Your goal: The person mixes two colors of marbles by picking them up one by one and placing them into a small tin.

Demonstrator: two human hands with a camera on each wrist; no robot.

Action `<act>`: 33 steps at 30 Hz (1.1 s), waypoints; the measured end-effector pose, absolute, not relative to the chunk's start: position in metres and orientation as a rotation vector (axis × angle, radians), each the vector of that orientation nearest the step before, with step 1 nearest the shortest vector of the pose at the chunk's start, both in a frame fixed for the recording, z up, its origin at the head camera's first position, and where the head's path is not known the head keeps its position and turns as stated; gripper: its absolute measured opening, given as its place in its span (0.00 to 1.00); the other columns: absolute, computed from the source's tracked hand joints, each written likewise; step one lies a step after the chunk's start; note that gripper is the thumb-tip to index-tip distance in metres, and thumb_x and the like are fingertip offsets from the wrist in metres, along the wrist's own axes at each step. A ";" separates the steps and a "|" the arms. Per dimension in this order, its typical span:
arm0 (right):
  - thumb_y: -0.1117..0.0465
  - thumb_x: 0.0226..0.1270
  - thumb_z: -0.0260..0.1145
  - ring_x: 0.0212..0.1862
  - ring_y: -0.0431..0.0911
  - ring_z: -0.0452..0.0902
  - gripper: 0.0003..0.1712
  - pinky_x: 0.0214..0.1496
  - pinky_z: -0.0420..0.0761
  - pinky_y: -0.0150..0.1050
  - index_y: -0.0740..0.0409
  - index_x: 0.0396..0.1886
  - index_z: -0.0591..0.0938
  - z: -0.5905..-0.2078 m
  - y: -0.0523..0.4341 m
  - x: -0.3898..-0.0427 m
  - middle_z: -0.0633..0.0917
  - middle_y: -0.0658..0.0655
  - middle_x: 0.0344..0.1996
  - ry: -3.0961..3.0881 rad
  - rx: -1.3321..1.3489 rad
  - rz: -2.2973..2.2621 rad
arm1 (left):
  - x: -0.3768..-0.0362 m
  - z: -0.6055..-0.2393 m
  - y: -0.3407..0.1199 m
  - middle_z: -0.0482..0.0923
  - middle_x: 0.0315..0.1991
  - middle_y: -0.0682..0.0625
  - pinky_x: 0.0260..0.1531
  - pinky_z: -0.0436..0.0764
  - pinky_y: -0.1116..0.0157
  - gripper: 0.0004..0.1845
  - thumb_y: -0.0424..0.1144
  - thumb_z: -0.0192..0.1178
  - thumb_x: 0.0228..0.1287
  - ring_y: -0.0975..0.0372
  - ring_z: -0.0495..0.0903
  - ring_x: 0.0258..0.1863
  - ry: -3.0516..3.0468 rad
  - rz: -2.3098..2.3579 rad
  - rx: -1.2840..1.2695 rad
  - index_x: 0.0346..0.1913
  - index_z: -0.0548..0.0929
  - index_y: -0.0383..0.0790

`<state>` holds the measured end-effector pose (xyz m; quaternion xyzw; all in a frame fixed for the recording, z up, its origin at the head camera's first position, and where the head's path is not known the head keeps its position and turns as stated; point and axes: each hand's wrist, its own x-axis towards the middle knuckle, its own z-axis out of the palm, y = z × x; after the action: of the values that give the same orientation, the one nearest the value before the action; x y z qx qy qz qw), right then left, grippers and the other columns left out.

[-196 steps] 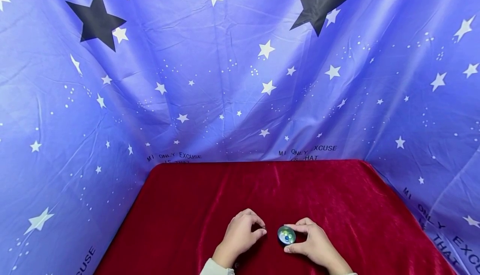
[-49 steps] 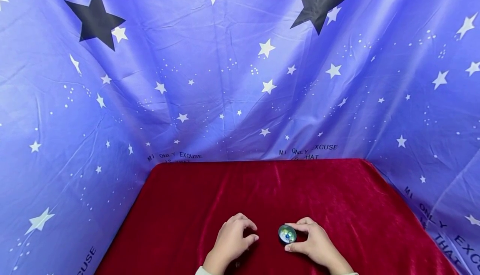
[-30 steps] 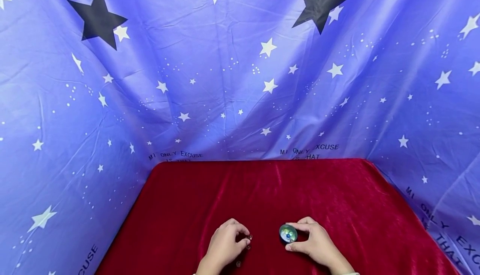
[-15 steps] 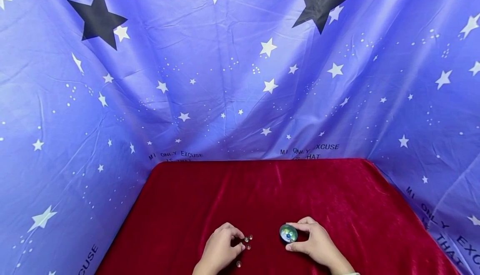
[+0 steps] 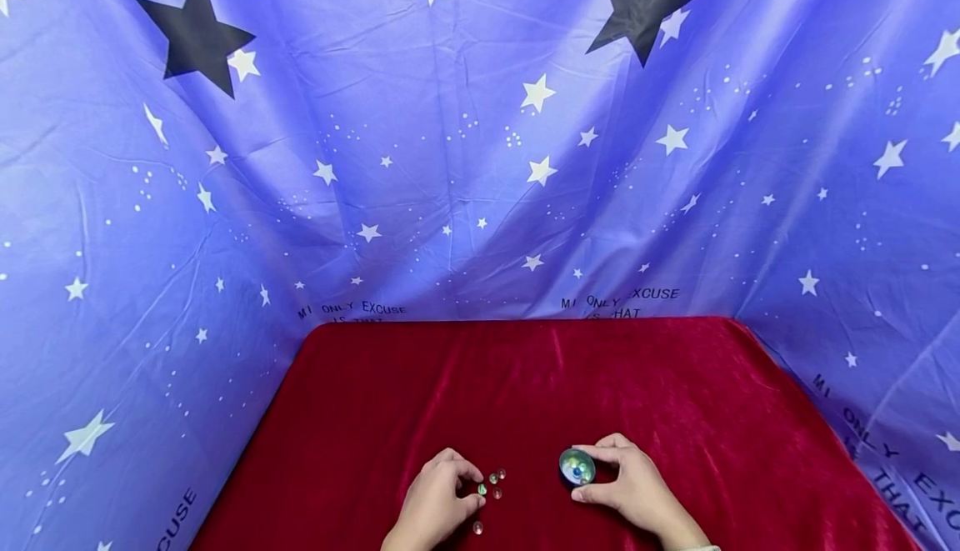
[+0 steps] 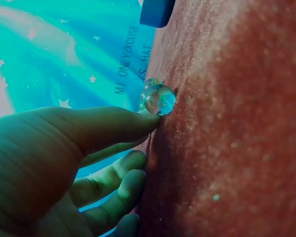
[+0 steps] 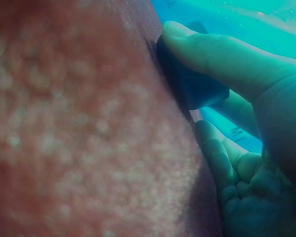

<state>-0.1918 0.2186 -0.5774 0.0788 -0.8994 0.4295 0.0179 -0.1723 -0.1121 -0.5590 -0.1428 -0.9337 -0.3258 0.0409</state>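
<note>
My left hand is low over the red cloth, thumb and forefinger pinching a small greenish glass marble. Beyond its fingertips lie more clear marbles, with another marble nearer the wrist. In the left wrist view a clear marble overlaps the thumb tip, and the other fingers are loosely bent. To the right, my right hand grips a small round cup-like container between thumb and fingers; it has a dark blue side and a shiny greenish face with a blue centre. The right wrist view shows its dark wall.
Red velvet cloth covers the table, which has a straight back edge. Blue-violet curtains printed with stars and lettering hang close around its back and both sides.
My left hand has drawn back leftward and toward me, revealing several marbles on the cloth; its fingertips have come to the greenish one. My right hand and the container stay almost still.
</note>
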 end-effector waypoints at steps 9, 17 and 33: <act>0.44 0.35 0.89 0.48 0.35 0.74 0.35 0.53 0.75 0.32 0.34 0.51 0.90 -0.577 0.219 -0.191 0.79 0.44 0.42 -2.787 0.241 1.346 | -0.174 -0.560 -0.110 0.74 0.33 0.64 0.31 0.72 0.71 0.12 0.41 0.80 0.46 0.73 0.72 0.32 -2.861 -1.008 -0.427 0.34 0.88 0.58; 0.43 0.36 0.89 0.47 0.35 0.74 0.35 0.53 0.75 0.32 0.34 0.51 0.90 -0.579 0.220 -0.192 0.79 0.43 0.42 -2.779 0.263 1.342 | -0.173 -0.560 -0.109 0.74 0.34 0.65 0.29 0.70 0.71 0.11 0.41 0.80 0.48 0.73 0.71 0.31 -2.875 -1.016 -0.424 0.32 0.88 0.61; 0.43 0.36 0.89 0.46 0.33 0.74 0.35 0.52 0.75 0.31 0.37 0.52 0.90 -0.582 0.221 -0.191 0.80 0.42 0.41 -2.742 0.319 1.320 | -0.176 -0.557 -0.110 0.75 0.32 0.64 0.28 0.70 0.71 0.09 0.43 0.78 0.51 0.74 0.70 0.30 -2.878 -1.015 -0.433 0.32 0.87 0.60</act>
<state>-0.1911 0.2209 -0.5820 0.1043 -0.8954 0.4309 0.0408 -0.1762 -0.1095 -0.5566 -0.1405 -0.9333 -0.3292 0.0296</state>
